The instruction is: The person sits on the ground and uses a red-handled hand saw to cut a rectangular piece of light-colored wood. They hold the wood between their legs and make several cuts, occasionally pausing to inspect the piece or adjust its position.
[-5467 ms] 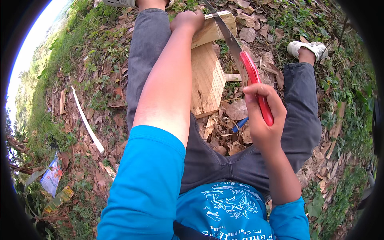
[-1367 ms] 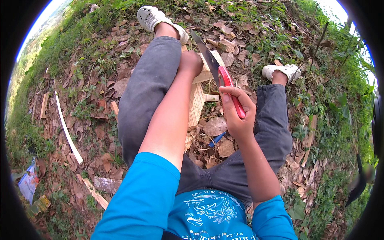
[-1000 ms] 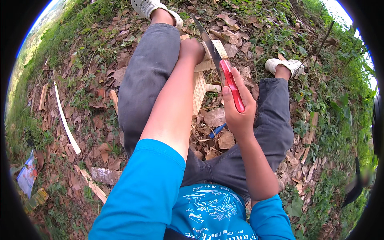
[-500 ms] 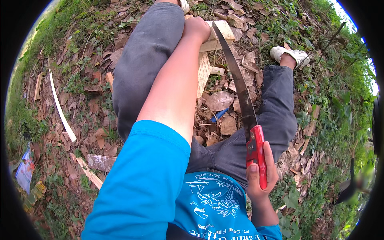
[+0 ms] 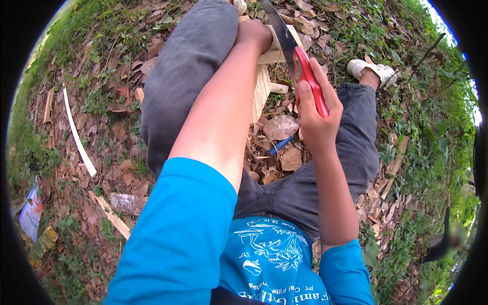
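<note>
My right hand (image 5: 319, 114) is wrapped round the red handle of a handsaw (image 5: 308, 81). The saw's dark blade runs away from me across a pale wooden block (image 5: 275, 56), and its tip passes out of the upper edge. Beside the blade, on its left, my left hand (image 5: 254, 36) is closed on the block's end; its fingertips are hidden. Under the block a wooden board (image 5: 261, 91) slants toward me. My left knee (image 5: 195, 66) is bent up against my left forearm.
Dry leaves and grass cover the ground. A blue stick-like object (image 5: 280, 146) lies between my legs. To the left are a long pale strip (image 5: 77, 132), a split wood piece (image 5: 113, 217) and a plastic packet (image 5: 31, 213). At right lies a thin wood slat (image 5: 395, 165).
My right hand has pushed the saw far forward, from near my lap up to the block, so the handle is now close to the wood. My left hand stays in place.
</note>
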A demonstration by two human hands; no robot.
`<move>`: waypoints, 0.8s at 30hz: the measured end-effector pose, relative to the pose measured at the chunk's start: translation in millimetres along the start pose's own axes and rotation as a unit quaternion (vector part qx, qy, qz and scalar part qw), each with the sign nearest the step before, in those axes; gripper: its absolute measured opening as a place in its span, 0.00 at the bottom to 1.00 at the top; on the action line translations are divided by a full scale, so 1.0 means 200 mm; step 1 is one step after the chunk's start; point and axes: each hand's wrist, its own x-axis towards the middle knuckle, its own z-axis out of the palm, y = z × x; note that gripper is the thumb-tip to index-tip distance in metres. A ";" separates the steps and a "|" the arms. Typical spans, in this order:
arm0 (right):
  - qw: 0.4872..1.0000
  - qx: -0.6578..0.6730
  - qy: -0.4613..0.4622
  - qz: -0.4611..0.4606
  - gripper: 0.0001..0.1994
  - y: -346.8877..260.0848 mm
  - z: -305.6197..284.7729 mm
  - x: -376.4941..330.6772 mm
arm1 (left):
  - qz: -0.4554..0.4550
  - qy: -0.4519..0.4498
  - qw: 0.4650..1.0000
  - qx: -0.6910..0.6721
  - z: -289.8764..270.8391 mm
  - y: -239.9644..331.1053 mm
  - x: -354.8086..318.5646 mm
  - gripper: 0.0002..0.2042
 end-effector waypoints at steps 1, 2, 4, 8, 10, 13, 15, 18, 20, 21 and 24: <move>0.999 0.034 0.013 0.005 0.22 0.07 0.05 0.13 | 0.027 -0.011 0.999 0.018 -0.01 0.03 0.00 0.19; 0.997 0.067 0.028 0.008 0.22 0.13 0.10 0.26 | 0.050 -0.013 0.998 0.035 -0.02 0.05 0.01 0.19; 0.994 0.104 0.031 0.019 0.22 0.15 0.14 0.34 | 0.081 -0.020 0.994 0.073 -0.01 0.03 0.00 0.17; 0.999 0.044 0.019 -0.020 0.22 0.16 0.13 0.20 | 0.037 -0.004 0.999 0.038 0.06 0.02 0.03 0.15; 1.000 0.009 0.008 -0.013 0.24 0.10 0.07 0.01 | -0.021 -0.010 1.000 0.009 0.11 0.01 0.08 0.17; 0.998 -0.037 -0.013 0.041 0.25 -0.02 -0.09 -0.34 | -0.053 -0.011 0.998 0.024 0.21 -0.06 0.13 0.17; 0.994 -0.065 -0.015 0.088 0.26 -0.09 -0.26 -0.56 | 0.020 -0.055 0.991 0.119 0.13 0.00 0.12 0.16; 0.988 -0.070 -0.033 0.136 0.26 -0.20 -0.40 -0.75 | 0.032 -0.048 0.990 0.131 0.16 -0.03 0.10 0.17; 0.987 -0.076 -0.030 0.138 0.26 -0.21 -0.40 -0.75 | 0.051 -0.058 0.987 0.138 0.14 0.01 0.09 0.17; 0.990 -0.079 -0.027 0.116 0.25 -0.17 -0.37 -0.68 | 0.058 -0.064 0.986 0.143 0.13 0.01 0.08 0.16; 0.999 -0.045 -0.021 -0.003 0.24 -0.01 -0.15 -0.29 | 0.005 -0.081 0.988 0.130 0.02 0.00 0.04 0.16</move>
